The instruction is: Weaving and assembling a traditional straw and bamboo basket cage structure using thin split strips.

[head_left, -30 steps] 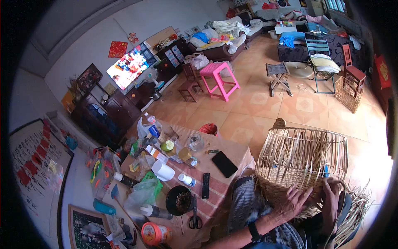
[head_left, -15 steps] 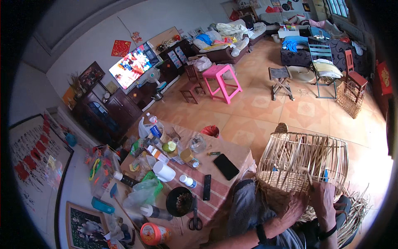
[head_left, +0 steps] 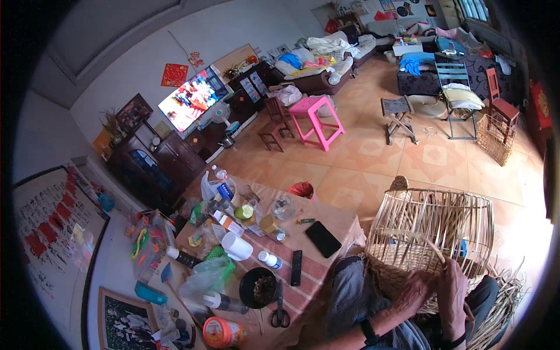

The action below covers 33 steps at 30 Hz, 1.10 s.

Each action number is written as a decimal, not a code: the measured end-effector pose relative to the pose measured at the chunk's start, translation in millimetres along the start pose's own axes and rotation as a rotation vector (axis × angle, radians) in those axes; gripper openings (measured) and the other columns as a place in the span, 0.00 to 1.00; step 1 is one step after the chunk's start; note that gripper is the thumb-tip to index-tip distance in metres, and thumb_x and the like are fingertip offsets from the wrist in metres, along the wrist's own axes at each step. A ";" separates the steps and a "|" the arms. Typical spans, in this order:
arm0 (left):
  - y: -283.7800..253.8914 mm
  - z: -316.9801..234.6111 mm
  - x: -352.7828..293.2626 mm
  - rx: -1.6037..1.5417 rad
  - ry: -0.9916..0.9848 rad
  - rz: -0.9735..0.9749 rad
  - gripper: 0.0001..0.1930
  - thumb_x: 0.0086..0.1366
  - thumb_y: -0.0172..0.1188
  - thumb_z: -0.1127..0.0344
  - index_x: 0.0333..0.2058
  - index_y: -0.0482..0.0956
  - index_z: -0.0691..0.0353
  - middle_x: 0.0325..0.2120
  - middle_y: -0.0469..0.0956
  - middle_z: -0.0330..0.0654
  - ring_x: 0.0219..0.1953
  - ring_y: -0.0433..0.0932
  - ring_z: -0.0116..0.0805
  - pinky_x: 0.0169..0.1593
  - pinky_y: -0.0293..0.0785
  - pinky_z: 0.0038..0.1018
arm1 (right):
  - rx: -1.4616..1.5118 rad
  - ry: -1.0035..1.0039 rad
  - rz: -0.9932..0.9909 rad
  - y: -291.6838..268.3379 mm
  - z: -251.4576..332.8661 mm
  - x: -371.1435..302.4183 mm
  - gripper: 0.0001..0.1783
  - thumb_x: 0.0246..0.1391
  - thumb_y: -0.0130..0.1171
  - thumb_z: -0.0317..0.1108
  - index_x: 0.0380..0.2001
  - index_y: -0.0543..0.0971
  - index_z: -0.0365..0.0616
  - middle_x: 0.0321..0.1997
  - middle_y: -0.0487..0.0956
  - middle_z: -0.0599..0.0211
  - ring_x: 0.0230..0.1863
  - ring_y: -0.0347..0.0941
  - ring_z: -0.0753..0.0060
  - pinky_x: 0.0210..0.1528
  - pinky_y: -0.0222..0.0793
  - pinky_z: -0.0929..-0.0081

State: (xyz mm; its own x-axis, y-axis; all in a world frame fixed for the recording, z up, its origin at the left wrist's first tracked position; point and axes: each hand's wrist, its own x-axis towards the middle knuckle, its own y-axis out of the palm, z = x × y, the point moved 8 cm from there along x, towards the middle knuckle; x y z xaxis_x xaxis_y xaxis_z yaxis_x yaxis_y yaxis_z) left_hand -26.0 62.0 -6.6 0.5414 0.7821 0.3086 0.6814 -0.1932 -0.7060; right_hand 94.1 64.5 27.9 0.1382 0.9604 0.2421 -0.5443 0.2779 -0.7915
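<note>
A half-woven basket [head_left: 388, 267] rests on its side across my lap, its lower part tightly plaited and its upper part bare pale ribs. My left hand [head_left: 415, 290] lies against the plaited wall, fingers curled in and closed on it. Close beside it, my right hand [head_left: 451, 289] is closed, with a flat plant-fibre strip [head_left: 433, 246] arching over the ribs down to its fingers. The fingertips of both hands are partly hidden where they meet the weave.
Loose fibre strips [head_left: 506, 297] are heaped at my right. On the table [head_left: 333, 281] at my left lie a phone [head_left: 323, 239], a remote control [head_left: 297, 268], scissors [head_left: 280, 312], a dark bowl [head_left: 257, 288] and several bottles. A pink stool [head_left: 315, 119] stands on the floor beyond.
The strip now arches in a wider loop over the ribs. My right hand has dropped slightly, staying close to the left. The whole view has shifted a little.
</note>
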 end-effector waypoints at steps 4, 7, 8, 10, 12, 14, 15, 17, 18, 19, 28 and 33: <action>0.9 2.7 1.1 0.042 -0.002 -0.008 0.21 0.59 0.59 0.72 0.53 0.76 0.65 0.47 0.77 0.51 0.54 0.75 0.51 0.62 0.66 0.45 | 0.140 0.014 -0.088 -4.2 -14.3 -13.3 0.25 0.51 0.62 0.21 0.54 0.75 0.42 0.38 0.83 0.48 0.39 0.83 0.39 0.36 0.77 0.55; 0.4 5.8 0.1 0.045 -0.004 -0.063 0.23 0.56 0.59 0.77 0.53 0.76 0.64 0.45 0.78 0.48 0.53 0.76 0.49 0.61 0.66 0.44 | 0.263 0.066 -0.139 -0.1 -36.7 -20.6 0.24 0.48 0.68 0.20 0.49 0.75 0.41 0.30 0.83 0.54 0.30 0.84 0.57 0.32 0.77 0.66; 4.2 8.7 1.5 0.041 -0.028 -0.036 0.23 0.54 0.61 0.78 0.52 0.76 0.63 0.44 0.79 0.47 0.52 0.76 0.48 0.60 0.67 0.44 | 0.289 0.035 -0.128 1.9 -40.4 -25.0 0.24 0.48 0.68 0.20 0.49 0.75 0.41 0.30 0.83 0.54 0.30 0.84 0.57 0.32 0.77 0.66; 9.6 12.5 5.7 0.036 -0.054 -0.012 0.24 0.53 0.63 0.78 0.50 0.77 0.61 0.42 0.79 0.45 0.51 0.77 0.47 0.60 0.67 0.43 | 0.482 0.194 -0.144 3.5 -64.8 -38.7 0.22 0.49 0.70 0.20 0.46 0.74 0.40 0.28 0.82 0.63 0.29 0.81 0.75 0.30 0.74 0.75; 11.4 13.9 9.6 -0.017 -0.063 -0.029 0.24 0.49 0.66 0.79 0.48 0.77 0.60 0.41 0.80 0.43 0.49 0.77 0.46 0.59 0.67 0.43 | 0.902 0.375 -0.141 7.4 -85.8 -57.8 0.20 0.51 0.72 0.22 0.43 0.73 0.40 0.27 0.81 0.70 0.27 0.77 0.81 0.28 0.71 0.81; 13.7 13.6 10.3 0.007 -0.066 -0.006 0.24 0.49 0.67 0.78 0.47 0.78 0.59 0.41 0.79 0.43 0.50 0.77 0.46 0.59 0.67 0.43 | 1.183 0.479 -0.121 9.7 -96.9 -63.8 0.14 0.54 0.69 0.23 0.38 0.74 0.44 0.26 0.80 0.74 0.20 0.70 0.89 0.19 0.62 0.87; 14.6 11.4 10.4 0.045 -0.043 0.012 0.23 0.49 0.69 0.77 0.47 0.78 0.58 0.41 0.79 0.42 0.50 0.77 0.45 0.59 0.67 0.44 | 1.114 0.553 -0.129 8.5 -105.6 -62.3 0.17 0.54 0.73 0.27 0.42 0.73 0.43 0.24 0.79 0.74 0.23 0.74 0.85 0.24 0.65 0.87; 8.9 8.6 9.7 0.022 -0.024 -0.017 0.22 0.51 0.68 0.75 0.47 0.77 0.58 0.40 0.78 0.43 0.50 0.76 0.46 0.59 0.66 0.44 | 1.203 0.464 -0.136 6.1 -107.0 -38.1 0.17 0.55 0.72 0.27 0.42 0.74 0.44 0.24 0.79 0.75 0.22 0.72 0.85 0.22 0.62 0.87; 5.6 7.0 9.4 -0.003 -0.011 -0.028 0.21 0.53 0.68 0.73 0.47 0.77 0.59 0.39 0.78 0.44 0.50 0.76 0.47 0.59 0.66 0.45 | 1.245 0.458 -0.196 4.8 -112.0 -25.8 0.16 0.56 0.72 0.27 0.42 0.74 0.45 0.23 0.79 0.76 0.20 0.70 0.86 0.21 0.60 0.87; 2.6 6.9 10.5 0.001 -0.010 -0.031 0.21 0.53 0.68 0.73 0.47 0.77 0.59 0.39 0.78 0.44 0.50 0.76 0.47 0.59 0.66 0.45 | 1.295 0.492 -0.245 12.7 -115.3 -15.3 0.15 0.56 0.71 0.27 0.40 0.74 0.46 0.21 0.76 0.79 0.18 0.66 0.88 0.20 0.57 0.86; 4.4 15.1 15.4 -0.082 -0.050 0.093 0.12 0.67 0.55 0.63 0.46 0.74 0.62 0.38 0.77 0.49 0.52 0.74 0.51 0.63 0.61 0.45 | 1.385 0.620 -0.139 45.1 -129.6 -78.9 0.13 0.56 0.65 0.27 0.42 0.73 0.43 0.24 0.76 0.73 0.21 0.72 0.82 0.23 0.67 0.83; -0.8 18.0 17.2 -0.135 -0.078 0.113 0.11 0.74 0.48 0.63 0.45 0.75 0.62 0.40 0.78 0.51 0.52 0.75 0.51 0.64 0.61 0.45 | 1.571 0.574 0.129 36.2 -99.4 -81.3 0.09 0.61 0.62 0.31 0.43 0.77 0.43 0.36 0.82 0.69 0.29 0.75 0.79 0.33 0.72 0.84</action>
State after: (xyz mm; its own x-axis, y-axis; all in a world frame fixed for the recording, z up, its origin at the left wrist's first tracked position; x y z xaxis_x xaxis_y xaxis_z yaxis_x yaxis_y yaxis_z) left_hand -26.2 86.2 -12.2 0.5822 0.7934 0.1779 0.6811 -0.3563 -0.6396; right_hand 145.4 -1.3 -76.2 0.0998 0.9554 -0.2781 -0.7685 0.2515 0.5883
